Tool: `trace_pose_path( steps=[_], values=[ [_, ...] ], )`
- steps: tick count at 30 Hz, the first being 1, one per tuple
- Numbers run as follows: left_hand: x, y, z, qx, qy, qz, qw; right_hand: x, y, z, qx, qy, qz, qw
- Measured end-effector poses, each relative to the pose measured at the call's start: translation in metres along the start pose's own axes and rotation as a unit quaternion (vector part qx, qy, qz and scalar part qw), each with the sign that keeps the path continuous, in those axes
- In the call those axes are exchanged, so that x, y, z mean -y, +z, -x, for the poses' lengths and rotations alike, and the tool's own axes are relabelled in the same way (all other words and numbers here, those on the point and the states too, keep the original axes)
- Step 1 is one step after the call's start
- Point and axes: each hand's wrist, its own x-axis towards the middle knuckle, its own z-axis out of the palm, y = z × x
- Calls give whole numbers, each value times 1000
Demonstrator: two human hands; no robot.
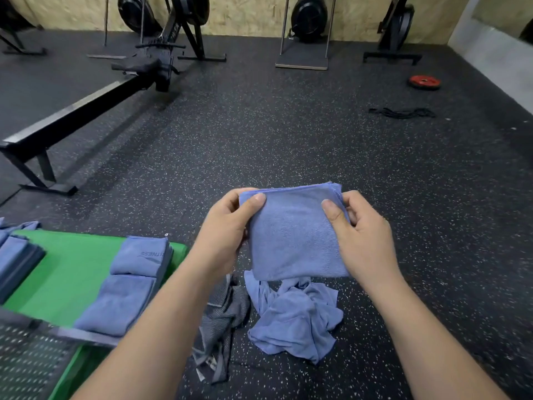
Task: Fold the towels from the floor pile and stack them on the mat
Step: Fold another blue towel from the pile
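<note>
Blue towel point(294, 235), folded near-square, hangs layered edge up, left hand point(227, 229) and right hand point(364, 238) pinching its top corners.

Legible marking: one only. Printed tone-on-tone on the top face of the far folded blue towel point(142, 256) on the green mat point(66, 269), at 8 o'clock in the view: "ITNESS", upside down to the camera, with a curved stroke alongside. Leading letter, at the 3 o'clock end of the word by the fold, not resolved. Sewn tags on the grey towel point(222, 316) at 6 o'clock: too small to read. Lettering on the rowing machine point(161, 62) at 11 o'clock: blurred, illegible.
</note>
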Motion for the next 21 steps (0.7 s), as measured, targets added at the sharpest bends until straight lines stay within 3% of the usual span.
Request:
trace_pose_path(
  steps=[2,10,16,21],
  values=[
    [10,0,3,-1,-61,51,997,2,12,-2,-14,19,-12,1000],
    [46,-62,-10,61,-217,52,973,-16,81,-4,22,113,-4,993],
    [67,-139,-12,16,-254,-42,966,-24,155,24,155,206,-48,965],
    [84,-228,6,-32,-267,-64,961,-27,252,53,255,305,-102,912]
  ],
)
